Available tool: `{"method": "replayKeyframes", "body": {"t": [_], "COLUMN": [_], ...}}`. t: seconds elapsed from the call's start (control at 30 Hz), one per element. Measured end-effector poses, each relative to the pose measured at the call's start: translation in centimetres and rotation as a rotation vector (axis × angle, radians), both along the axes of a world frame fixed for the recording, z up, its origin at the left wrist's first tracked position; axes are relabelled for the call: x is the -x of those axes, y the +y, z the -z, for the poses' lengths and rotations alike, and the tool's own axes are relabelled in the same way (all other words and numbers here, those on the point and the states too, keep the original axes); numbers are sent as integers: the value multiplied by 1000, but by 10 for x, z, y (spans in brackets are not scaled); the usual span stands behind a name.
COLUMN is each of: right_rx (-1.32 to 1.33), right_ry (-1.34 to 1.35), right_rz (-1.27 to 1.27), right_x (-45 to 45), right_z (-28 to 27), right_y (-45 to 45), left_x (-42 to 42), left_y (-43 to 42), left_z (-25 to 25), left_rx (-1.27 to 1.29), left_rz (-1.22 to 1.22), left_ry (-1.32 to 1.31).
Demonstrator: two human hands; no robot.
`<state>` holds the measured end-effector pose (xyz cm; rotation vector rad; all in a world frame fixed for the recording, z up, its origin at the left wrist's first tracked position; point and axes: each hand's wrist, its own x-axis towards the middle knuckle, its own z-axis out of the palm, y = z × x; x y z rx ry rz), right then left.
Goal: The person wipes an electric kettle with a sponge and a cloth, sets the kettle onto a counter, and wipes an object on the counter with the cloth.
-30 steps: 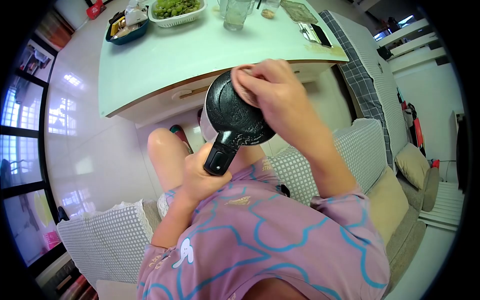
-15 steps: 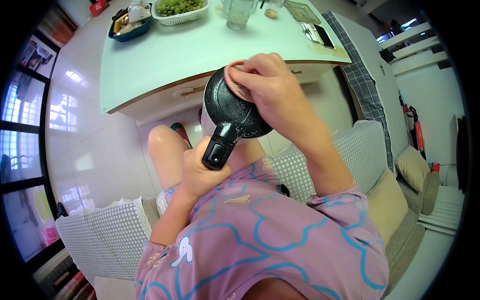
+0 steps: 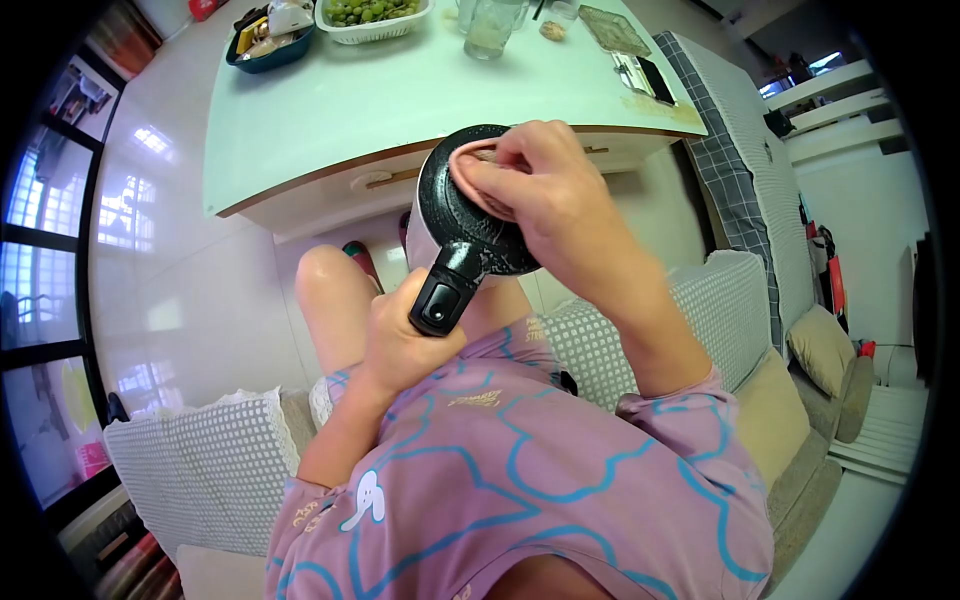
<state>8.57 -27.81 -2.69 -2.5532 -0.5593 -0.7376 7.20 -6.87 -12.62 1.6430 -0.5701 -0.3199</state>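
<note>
Over my lap I see an electric kettle (image 3: 437, 205) with a black top, a pale body and a black handle (image 3: 443, 300). Wet streaks and whitish suds show on the black top. The fingers of my left hand (image 3: 393, 340) are wrapped round the handle, which points toward my body. A round pink scrubbing pad (image 3: 466, 185) is pinched in my right hand (image 3: 560, 195) and pressed against the kettle's top. My right hand hides part of the pad and the kettle's right side.
In front stands a pale green table (image 3: 330, 110) bearing a white basket (image 3: 375, 32) of green grapes, a dark teal tub (image 3: 270, 58), glass cups (image 3: 487, 40) and a phone (image 3: 657, 80). A sofa with dotted covers (image 3: 210, 455) surrounds me. Slippers (image 3: 360, 262) lie below.
The pink pad and my right hand have shifted slightly right and down across the kettle's top. The kettle has turned a little in my left hand, and the view has shifted slightly.
</note>
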Motion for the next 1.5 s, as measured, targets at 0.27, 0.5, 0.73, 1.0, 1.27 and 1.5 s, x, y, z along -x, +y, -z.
{"method": "replayKeyframes", "body": {"t": [0.27,0.5,0.73,1.0,1.27,1.5], "right_rx": [27,1,44,8,58,-7], "right_ry": [119,28,89,-20,61,40], "right_rz": [-47,-77,-22,-112,54,-126], "right_x": [35,-4,34,-9,18,-15], "right_z": [-4,0,-4,2,-5,-2], "right_y": [-6,12,-10,12,-19,13], "left_x": [-3,4,-3,-1,-5,-2], "left_y": [7,0,4,-2,2,-4], "left_z": [-3,0,-4,-2,-7,-1], "left_rx": [-2,24,33,45,-7,-14], "left_rz": [-37,-61,-108,-138,-26,-30], "left_ry": [-21,43,-25,-3,-56,52]}}
